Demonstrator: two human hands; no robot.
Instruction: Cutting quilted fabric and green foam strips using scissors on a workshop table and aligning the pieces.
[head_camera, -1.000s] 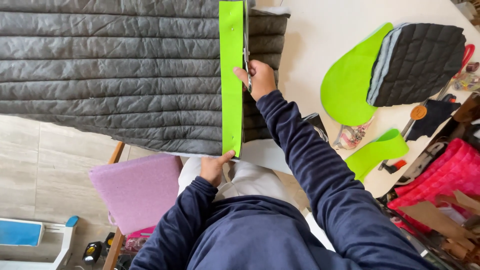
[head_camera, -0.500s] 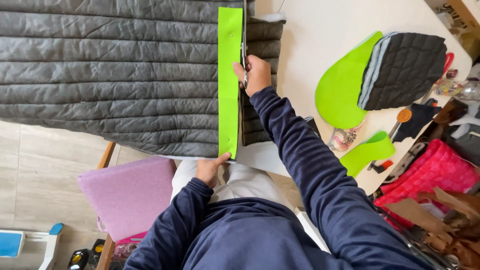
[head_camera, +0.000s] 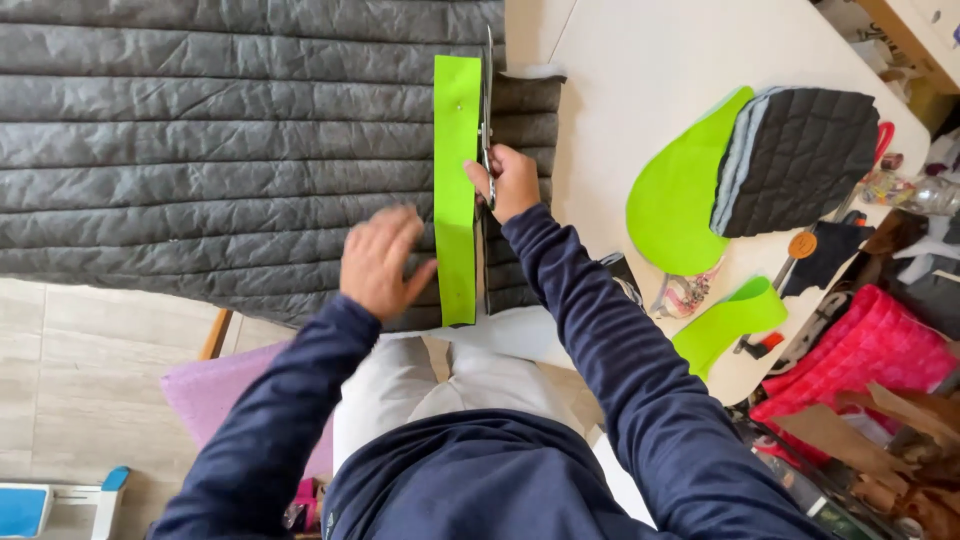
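A long bright green paper strip (head_camera: 456, 160) lies lengthwise on dark grey quilted fabric (head_camera: 220, 140) that is spread over the table. My right hand (head_camera: 508, 180) grips scissors (head_camera: 488, 110) whose blades run along the strip's right edge, into the fabric. My left hand (head_camera: 378, 260) is open, fingers spread, resting on the fabric just left of the strip's lower half. A narrow band of fabric (head_camera: 520, 190) lies right of the scissors.
On the white table (head_camera: 640, 90) sit a curved green pattern piece (head_camera: 675, 200) under stacked dark quilted cut pieces (head_camera: 800, 160), a smaller green piece (head_camera: 725, 322), and small tools. Pink fabric (head_camera: 860, 350) and brown paper lie at the right. A purple cushion (head_camera: 205, 395) is below.
My left hand has left the strip's near end and moved up and left onto the fabric, fingers now spread. The right hand stays on the scissors.
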